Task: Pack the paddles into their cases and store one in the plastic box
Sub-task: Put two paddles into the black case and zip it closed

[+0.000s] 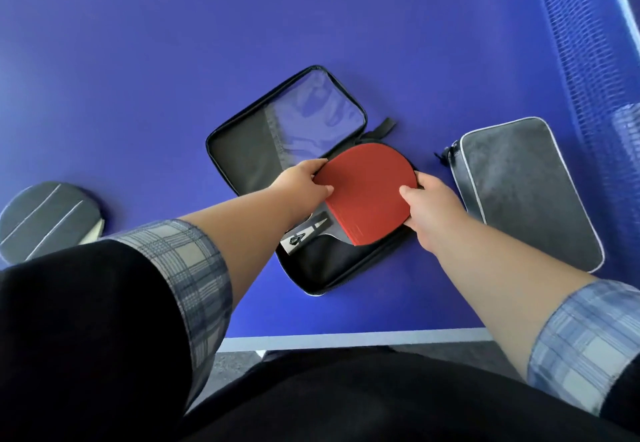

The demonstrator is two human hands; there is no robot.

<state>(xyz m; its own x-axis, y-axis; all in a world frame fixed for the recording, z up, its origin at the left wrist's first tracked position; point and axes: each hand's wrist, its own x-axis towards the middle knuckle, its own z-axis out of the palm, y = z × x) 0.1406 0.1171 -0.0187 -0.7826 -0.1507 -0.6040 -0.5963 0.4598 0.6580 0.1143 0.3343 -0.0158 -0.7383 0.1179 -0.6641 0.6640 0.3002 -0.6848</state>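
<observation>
In the open case (242,151), both hands, left (299,183) and right (431,208), grip the paddle (367,192) edges. It is not zipped yet. The box is not visible.

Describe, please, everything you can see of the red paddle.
The red paddle shows a smooth red rubber face, turned up, on a rounded blade; its grey throat and black-and-white handle point toward the person's left. It sits over the near half of the open black case. The left hand grips its left edge and the right hand its right edge, thumbs on the rubber.
</observation>
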